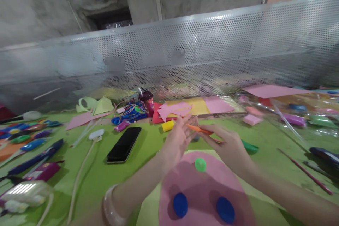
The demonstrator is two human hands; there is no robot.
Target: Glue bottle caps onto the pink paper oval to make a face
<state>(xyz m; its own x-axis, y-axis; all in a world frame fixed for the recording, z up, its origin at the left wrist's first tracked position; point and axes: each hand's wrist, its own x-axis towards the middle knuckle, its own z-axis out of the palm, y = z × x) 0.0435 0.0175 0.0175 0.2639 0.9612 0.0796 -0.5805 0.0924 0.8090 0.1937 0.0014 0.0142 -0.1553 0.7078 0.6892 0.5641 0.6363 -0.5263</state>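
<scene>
My right hand is closed around a slim orange piece whose exact kind is blurred. Beside it my left hand has its fingers stretched apart at the orange tip; I cannot tell whether they touch it. Below both hands lies a big pink paper oval on a pale yellow sheet. On the oval sit two blue discs and a small green disc. A yellow packet lies just beyond my left hand, and a green piece lies to the right of my right hand.
A black phone and a white cable lie left on the green table. Behind stand a dark cup with a straw and blue scissors. Paper scraps line the perforated metal screen. A thin brush lies right.
</scene>
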